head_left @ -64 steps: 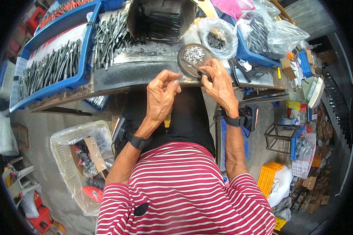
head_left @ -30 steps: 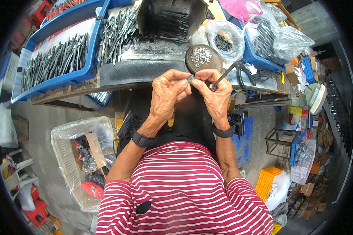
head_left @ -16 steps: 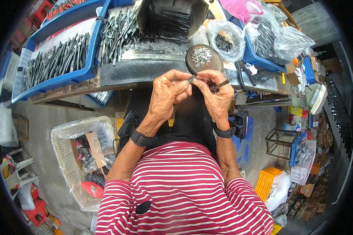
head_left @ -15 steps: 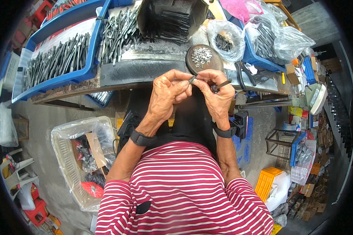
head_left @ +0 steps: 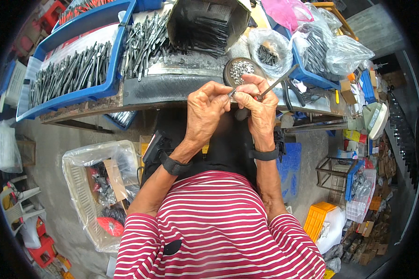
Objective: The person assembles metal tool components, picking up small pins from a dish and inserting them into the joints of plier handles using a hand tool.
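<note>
Silvery metal shows at the fingertips, where a small metal piece point(head_left: 232, 93) is pinched by the left hand point(head_left: 203, 111) in front of the table point(head_left: 94, 113). The thumb and index finger of that hand are closed on it with hardly any gap, and the other fingers are bent in toward the palm. The same piece is met from the other side by the thumb of the right hand point(head_left: 262, 114); whether it is also gripped there cannot be told. A slim dark rod point(head_left: 280, 82) is clasped in the curled right fingers, its free end slanted up and outward – straight, narrow and dull.

Just beyond the hands, a round brown dish point(head_left: 261, 69) is heaped with shiny, irregular bits point(head_left: 241, 69). Beside it, short dark pieces point(head_left: 267, 56) are held in a crumpled, clear plastic bag point(head_left: 284, 61), and black-handled pliers point(head_left: 293, 95) are laid nearby. A scuffed, dark grey sheet point(head_left: 172, 89) is spread along the near edge. Long black strips point(head_left: 74, 69) – flat and slender – are packed in a smooth blue plastic tray point(head_left: 70, 104) at the left, and similar dark strips are stacked inside a cardboard box point(head_left: 239, 23).
</note>
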`<state>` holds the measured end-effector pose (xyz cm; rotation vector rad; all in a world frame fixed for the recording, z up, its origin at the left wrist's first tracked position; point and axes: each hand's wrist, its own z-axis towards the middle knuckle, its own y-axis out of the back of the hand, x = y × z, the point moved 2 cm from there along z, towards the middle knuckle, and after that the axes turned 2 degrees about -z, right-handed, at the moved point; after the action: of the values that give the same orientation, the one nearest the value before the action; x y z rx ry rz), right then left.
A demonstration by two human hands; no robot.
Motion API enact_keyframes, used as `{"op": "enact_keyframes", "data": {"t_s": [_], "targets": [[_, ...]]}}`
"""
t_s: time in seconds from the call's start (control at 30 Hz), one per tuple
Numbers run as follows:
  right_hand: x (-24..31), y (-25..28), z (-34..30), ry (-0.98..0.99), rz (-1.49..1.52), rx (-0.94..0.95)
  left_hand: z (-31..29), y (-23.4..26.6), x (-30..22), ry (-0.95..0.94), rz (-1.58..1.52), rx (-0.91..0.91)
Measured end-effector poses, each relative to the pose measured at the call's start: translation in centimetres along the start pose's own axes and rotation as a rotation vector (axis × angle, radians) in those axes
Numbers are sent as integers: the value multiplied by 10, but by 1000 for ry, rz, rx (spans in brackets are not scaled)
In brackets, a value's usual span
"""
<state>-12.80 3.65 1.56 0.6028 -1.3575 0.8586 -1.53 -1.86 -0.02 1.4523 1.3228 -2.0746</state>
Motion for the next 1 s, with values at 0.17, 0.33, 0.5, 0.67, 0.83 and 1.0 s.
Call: {"op": "enact_keyframes", "data": {"t_s": [0.17,0.33,0.5,0.67,0.83,1.0], "targets": [[0,-4,2,28,-98,-59,4,-7,3,-141,203,-135],[-1,-6,0,112,-209,-132,8,-11,7,-140,193,-155],[6,-12,-7,275,-497,-149,15,-12,13,-56,15,-124],[-3,2,4,79,-197,-141,12,-14,9,52,-134,-82],[6,14,11,30,-308,-136,13,-7,11,52,-115,-55],[12,52,49,76,-577,-143,7,-6,11,72,-88,-53]]}}
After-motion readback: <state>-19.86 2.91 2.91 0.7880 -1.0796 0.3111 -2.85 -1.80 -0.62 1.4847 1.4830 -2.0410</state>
